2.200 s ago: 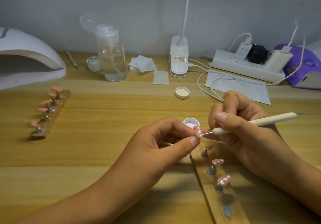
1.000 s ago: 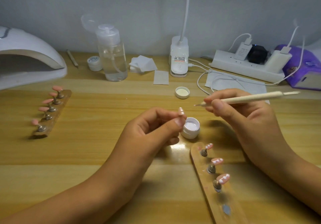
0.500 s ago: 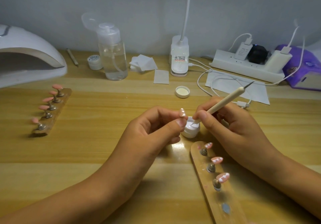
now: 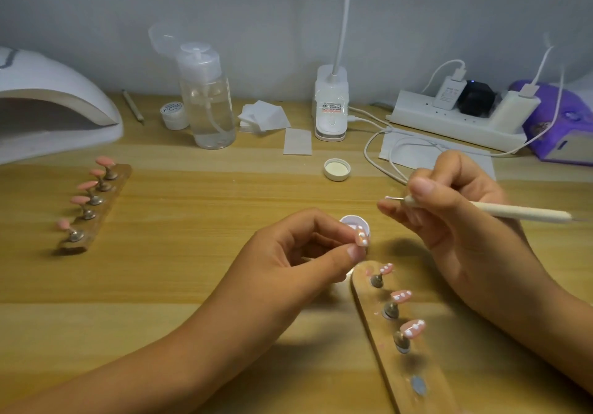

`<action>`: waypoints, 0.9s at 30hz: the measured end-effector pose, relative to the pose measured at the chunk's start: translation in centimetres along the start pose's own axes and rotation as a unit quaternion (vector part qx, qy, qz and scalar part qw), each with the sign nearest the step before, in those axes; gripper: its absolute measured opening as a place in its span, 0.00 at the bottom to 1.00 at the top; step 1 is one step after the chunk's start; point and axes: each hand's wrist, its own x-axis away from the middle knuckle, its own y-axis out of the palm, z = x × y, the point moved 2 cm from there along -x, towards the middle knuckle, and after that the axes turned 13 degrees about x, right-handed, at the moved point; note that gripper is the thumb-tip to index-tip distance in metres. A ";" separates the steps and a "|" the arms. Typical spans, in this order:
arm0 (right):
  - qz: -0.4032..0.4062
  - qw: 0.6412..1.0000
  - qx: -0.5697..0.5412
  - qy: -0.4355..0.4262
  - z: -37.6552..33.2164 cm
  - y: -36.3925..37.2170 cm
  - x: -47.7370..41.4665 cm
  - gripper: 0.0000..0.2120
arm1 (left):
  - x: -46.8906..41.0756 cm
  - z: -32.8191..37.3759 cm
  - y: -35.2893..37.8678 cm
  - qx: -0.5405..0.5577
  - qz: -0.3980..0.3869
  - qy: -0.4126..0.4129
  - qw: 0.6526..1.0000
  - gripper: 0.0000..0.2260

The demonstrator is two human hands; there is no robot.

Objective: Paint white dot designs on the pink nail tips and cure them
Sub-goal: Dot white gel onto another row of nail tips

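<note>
The pink tip, with white dots on it, is pinched upright between the thumb and forefinger of the left hand, raised over the middle of the bench. It shows just in front of the open white pot, which stands on the bench behind the fingertips. The right hand is held apart from the left, up and to the right of the pot. Its fingers are curled round the dotting tool like a pen. The tool lies nearly level, its metal end pointing left, clear of both tip and pot.

Just below the hands a wooden strip runs toward the near edge. Three dotted tips stand on metal pegs along it, and one bare round pad sits nearer its lower end. A second strip lies well apart at the left, carrying five plain pink tips.

A white cap lies upturned beyond the pot. Along the back stand the curing lamp at the far left, a thin stick, a small jar, a clear pump bottle, a few white wipes, a clip lamp base, a power strip with chargers plugged in, and a purple box. White cables loop over a sheet of paper behind the right hand.
</note>
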 end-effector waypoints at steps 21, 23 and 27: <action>-0.097 0.995 0.004 0.013 -0.4 1.2 0.7 0.08 | 0.1 -0.2 0.0 -0.037 -0.035 0.006 0.999 0.03; -0.096 0.995 0.020 0.011 -0.4 1.1 0.7 0.08 | 0.1 -0.2 0.0 -0.039 -0.036 0.008 0.999 0.03; -0.094 0.995 0.016 0.011 -0.5 1.2 0.7 0.08 | 0.1 -0.2 0.0 -0.040 -0.037 0.006 0.998 0.03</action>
